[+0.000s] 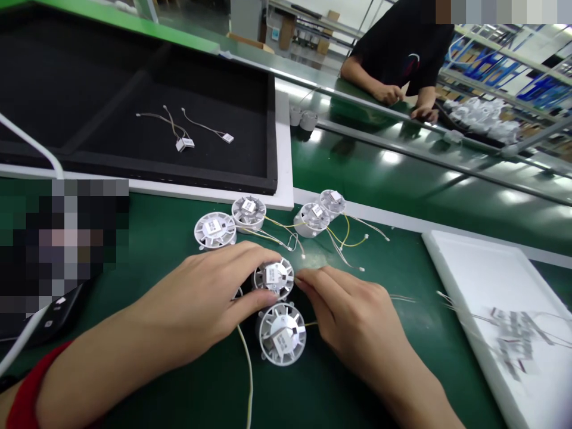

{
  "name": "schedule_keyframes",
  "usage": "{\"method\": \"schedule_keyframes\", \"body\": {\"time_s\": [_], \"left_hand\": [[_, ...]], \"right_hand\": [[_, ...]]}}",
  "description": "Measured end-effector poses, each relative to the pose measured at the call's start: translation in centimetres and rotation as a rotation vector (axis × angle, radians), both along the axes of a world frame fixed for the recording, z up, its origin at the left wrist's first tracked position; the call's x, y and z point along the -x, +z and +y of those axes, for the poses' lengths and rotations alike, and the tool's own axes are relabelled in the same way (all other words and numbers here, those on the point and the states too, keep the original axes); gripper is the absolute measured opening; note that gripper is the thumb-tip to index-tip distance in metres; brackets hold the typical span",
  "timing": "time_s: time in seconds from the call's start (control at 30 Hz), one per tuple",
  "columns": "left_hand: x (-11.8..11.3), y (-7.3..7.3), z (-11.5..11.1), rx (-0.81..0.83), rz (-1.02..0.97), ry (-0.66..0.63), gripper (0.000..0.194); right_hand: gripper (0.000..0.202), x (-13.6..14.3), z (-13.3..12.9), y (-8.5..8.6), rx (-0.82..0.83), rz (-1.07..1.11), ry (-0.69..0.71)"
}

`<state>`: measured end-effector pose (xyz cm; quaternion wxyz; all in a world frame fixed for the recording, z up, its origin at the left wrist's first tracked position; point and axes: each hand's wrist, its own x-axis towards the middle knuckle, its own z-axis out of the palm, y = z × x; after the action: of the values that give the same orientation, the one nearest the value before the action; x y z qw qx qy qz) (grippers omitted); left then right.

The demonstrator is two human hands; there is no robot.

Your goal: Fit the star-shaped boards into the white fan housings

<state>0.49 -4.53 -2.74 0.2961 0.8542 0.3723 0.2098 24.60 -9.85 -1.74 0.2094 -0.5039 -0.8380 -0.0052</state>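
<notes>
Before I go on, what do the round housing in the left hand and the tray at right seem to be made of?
Round housing: probably pale molded plastic, slightly glossy, judging by its thin ribs.
Tray: likely white foam, matte, given its thick, soft-looking rim; smooth plastic remains possible.

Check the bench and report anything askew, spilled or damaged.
Nothing looks clearly spilled or damaged. The least tidy spot is the white tray at right: its small labelled parts lie in a jumbled heap rather than in rows, which looks careless.
</notes>
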Motion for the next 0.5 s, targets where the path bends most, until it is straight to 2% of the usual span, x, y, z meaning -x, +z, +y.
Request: {"method": "schedule_keyframes", "body": {"time_s": [0.17, 0.3, 0.5], "left_hand": [[-0.16, 0.03, 0.15, 0.0, 0.012, -0.002, 0.027], [-0.1, 0.28, 0.1, -0.042, 0.013, -0.005, 0.037], [-0.12, 0.33, 0.17, -0.2, -0.096, -0.014, 0.024]], "right_hand": [[0.036, 0.14, 0.19, 0.32, -0.021, -0.1, 0.055], [0.035, 0.11, 0.35, 0.35, -0.013, -0.106, 0.071], [0.028, -0.01, 0.21, -0.05, 0.024, -0.062, 0.048]]}}
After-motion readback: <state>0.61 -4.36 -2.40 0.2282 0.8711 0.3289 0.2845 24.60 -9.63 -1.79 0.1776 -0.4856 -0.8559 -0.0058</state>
